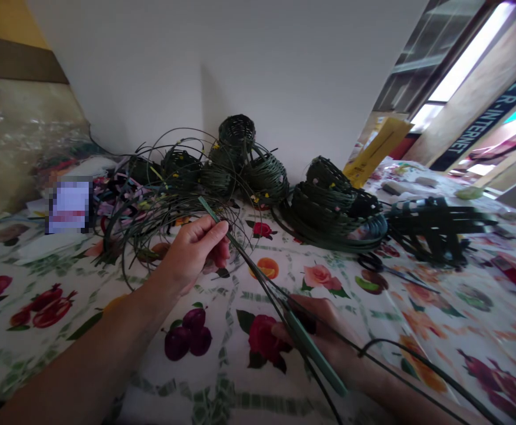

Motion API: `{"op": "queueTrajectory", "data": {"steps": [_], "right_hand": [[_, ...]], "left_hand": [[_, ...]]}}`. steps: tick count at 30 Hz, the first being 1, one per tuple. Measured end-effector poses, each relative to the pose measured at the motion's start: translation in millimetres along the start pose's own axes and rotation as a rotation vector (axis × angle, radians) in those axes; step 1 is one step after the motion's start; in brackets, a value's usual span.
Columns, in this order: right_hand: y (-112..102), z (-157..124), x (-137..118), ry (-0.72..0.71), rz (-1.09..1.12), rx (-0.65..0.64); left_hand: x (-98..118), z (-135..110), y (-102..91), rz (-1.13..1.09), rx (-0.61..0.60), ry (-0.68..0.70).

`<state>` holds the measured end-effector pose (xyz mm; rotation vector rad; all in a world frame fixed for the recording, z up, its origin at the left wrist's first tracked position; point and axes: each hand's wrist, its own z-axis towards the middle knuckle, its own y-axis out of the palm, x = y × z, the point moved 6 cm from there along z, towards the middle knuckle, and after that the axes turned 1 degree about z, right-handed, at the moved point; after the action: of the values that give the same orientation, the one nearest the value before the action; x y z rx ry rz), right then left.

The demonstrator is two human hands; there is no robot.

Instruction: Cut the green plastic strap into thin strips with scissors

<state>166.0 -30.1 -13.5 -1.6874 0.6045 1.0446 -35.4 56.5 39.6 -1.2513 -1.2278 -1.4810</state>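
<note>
My left hand (194, 251) is closed, pinching the upper end of a dark green weaving strand (258, 274) that runs diagonally down to my right hand (324, 333). The right hand is closed round the lower part of that strand together with a wider, lighter green flat strip (315, 353). More thin dark strands (421, 360) trail from this hand toward the lower right. Just beyond my left hand lies a loose tangle of green strands (151, 218).
Several small dark green woven baskets (240, 159) are piled against the white wall, with larger ones (332, 206) to the right. Black scissors (372, 262) and a bundle of dark strips (439, 227) lie on the floral tablecloth (107, 313). A yellow packet (377, 150) leans at the back right.
</note>
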Motion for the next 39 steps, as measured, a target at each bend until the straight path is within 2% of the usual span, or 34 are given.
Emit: {"op": "queueTrajectory", "data": {"steps": [10,14,24,29,39], "right_hand": [[-1.9,1.8,-1.9,-0.022,-0.081,0.015],[-1.4,1.9,1.0,-0.004,-0.116,-0.008],[-2.2,-2.3,-1.5,0.002,-0.028,0.055],[0.9,-3.1,-4.6,-0.008,-0.077,0.005],[0.6,-1.0,-2.7,0.030,-0.129,0.003]], "left_hand": [[3.0,3.7,-6.4,-0.010,0.060,-0.007],[1.9,3.7,-5.3,0.020,0.020,0.009],[1.7,1.0,-2.4,0.027,0.008,0.014],[2.6,0.5,-2.3,0.033,0.016,0.004],[8.4,-0.3,-2.3,0.014,0.042,0.007]]}}
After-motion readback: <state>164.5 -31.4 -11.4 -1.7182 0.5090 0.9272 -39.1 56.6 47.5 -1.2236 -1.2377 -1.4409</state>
